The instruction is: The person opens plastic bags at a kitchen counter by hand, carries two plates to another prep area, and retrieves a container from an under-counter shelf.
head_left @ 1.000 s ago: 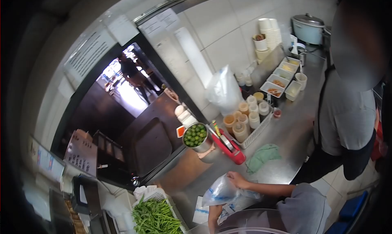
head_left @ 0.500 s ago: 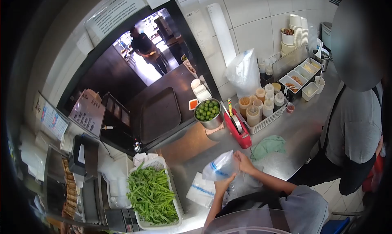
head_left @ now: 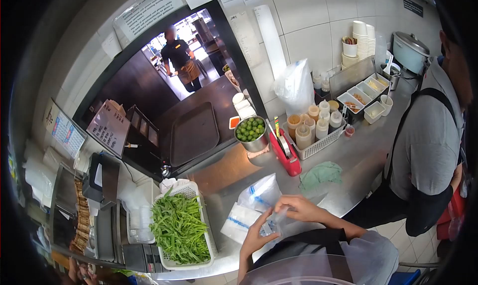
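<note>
Close to my body, a small clear plastic bag [head_left: 275,223] is stretched between my two hands. My left hand [head_left: 255,235] grips its left side, thumb and fingers closed on the film. Over its upper right edge my right hand [head_left: 298,208] is pinched, fingers bent. Just beyond them a filled clear bag with a blue stripe [head_left: 261,191] lies on the steel counter, apart from my fingers. A flat white pack with a blue stripe [head_left: 237,222] lies left of my hands, partly covered by that bag. More clear plastic lies beneath my right forearm.
Left stands a white basket of leafy greens [head_left: 181,228]. Ahead are a pot of green limes [head_left: 251,133], a red tape dispenser [head_left: 286,155], a basket of squeeze bottles [head_left: 318,146] and a green cloth [head_left: 321,175]. A co-worker [head_left: 428,130] stands right; another person [head_left: 180,61] is beyond the hatch.
The blue-striped bag has left my hands and now lies on the counter. Both hands have come nearer my body and hold another clear bag. The person beyond the hatch has shifted.
</note>
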### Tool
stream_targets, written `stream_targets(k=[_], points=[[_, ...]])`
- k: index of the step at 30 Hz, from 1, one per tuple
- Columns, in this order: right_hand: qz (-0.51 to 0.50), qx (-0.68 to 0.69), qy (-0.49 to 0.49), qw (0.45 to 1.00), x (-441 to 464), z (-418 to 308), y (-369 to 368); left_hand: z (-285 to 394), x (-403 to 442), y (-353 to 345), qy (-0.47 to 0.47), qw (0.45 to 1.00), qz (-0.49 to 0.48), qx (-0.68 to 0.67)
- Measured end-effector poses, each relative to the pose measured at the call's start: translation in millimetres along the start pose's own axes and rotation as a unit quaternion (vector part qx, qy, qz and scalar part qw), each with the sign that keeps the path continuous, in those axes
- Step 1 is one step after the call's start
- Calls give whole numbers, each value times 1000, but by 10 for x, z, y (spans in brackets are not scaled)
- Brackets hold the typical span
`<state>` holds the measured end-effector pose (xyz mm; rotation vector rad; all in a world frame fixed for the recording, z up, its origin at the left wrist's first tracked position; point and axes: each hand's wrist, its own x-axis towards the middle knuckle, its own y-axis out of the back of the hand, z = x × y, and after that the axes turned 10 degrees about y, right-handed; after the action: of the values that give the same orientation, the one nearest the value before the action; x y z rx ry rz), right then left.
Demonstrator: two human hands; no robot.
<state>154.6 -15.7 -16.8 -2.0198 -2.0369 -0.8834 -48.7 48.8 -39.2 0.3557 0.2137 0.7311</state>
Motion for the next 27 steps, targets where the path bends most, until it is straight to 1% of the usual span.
stream_targets(k=[1,2,4,6,7,9,10,12,13,15,16,19,20,23,26,27], points=[[13,6,14,1000,31,-32,-94,60,-10,-42,-14,1000,17,-10],[17,-4,-7,1000,79,-78,-123,135,-18,-46,-7,1000,4,-28],[51,-5,14,999,103,-146,-187,54,-119,-59,44,996,68,-40],[90,-54,65,992,199,-136,-114,133,-57,-50,5,986,153,-67],[102,-67,76,990,251,-146,-60,160,-98,15,36,985,160,-48],[125,-71,85,986,256,-192,-40,40,-117,51,-3,974,151,-167],[113,-89,74,987,255,-190,-15,208,-102,43,-24,968,196,-153],[110,-114,112,981,292,-208,-43,532,-110,-77,-53,950,280,-131],[107,-127,123,978,272,-224,-60,458,-113,-82,-56,953,280,-98],[81,-82,95,989,261,-177,-119,296,-92,-66,-59,958,277,-34],[67,-60,82,993,253,-166,-146,354,-109,-69,-53,957,285,-34],[106,37,57,992,274,-277,-122,308,-102,-79,-3,958,268,-105],[98,45,55,993,265,-274,-103,345,-96,-84,0,961,257,-107],[81,40,66,994,213,-250,-85,263,-60,-63,-49,974,215,-59],[26,16,44,999,199,-242,-81,421,-81,-92,-65,946,262,-179],[16,6,47,999,188,-222,-92,419,-83,-78,-67,948,263,-165]])
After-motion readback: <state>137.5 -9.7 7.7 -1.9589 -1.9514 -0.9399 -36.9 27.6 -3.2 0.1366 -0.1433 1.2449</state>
